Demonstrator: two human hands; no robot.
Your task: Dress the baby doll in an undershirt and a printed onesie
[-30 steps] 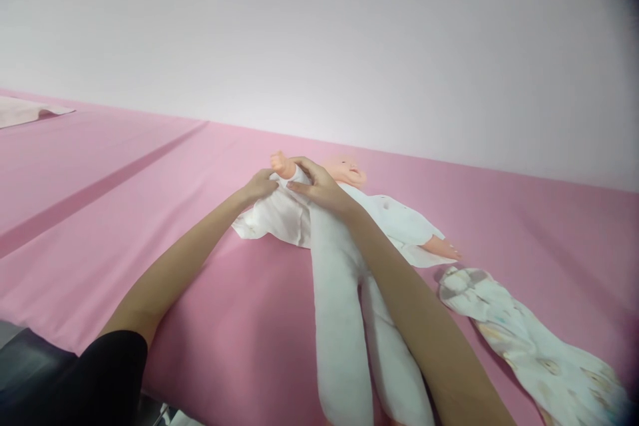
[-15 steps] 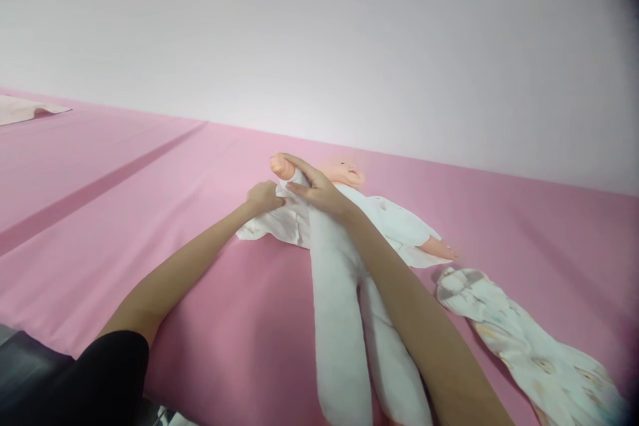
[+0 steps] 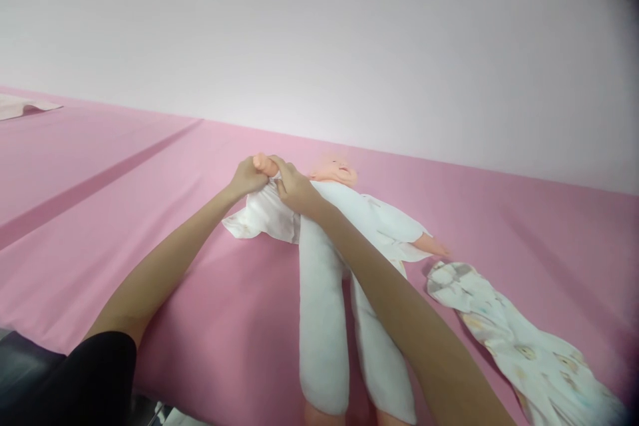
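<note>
A baby doll (image 3: 344, 176) lies on its back on the pink sheet (image 3: 200, 279), dressed in a white romper (image 3: 324, 306) with long legs reaching toward me. My left hand (image 3: 247, 176) grips the doll's raised arm (image 3: 263, 163) at its hand. My right hand (image 3: 294, 190) pinches the white sleeve just below it, at the doll's wrist. The doll's other arm (image 3: 432, 246) lies out to the right, bare at the hand.
A patterned white garment (image 3: 519, 339) lies crumpled on the sheet to the right of the doll. A pale pink wall (image 3: 319, 60) runs behind the bed. A folded cloth (image 3: 20, 105) rests at the far left. A dark seam crosses the sheet on the left.
My left hand has moved up from the romper's chest to take hold of the doll's raised hand. My right hand slid slightly left along the sleeve.
</note>
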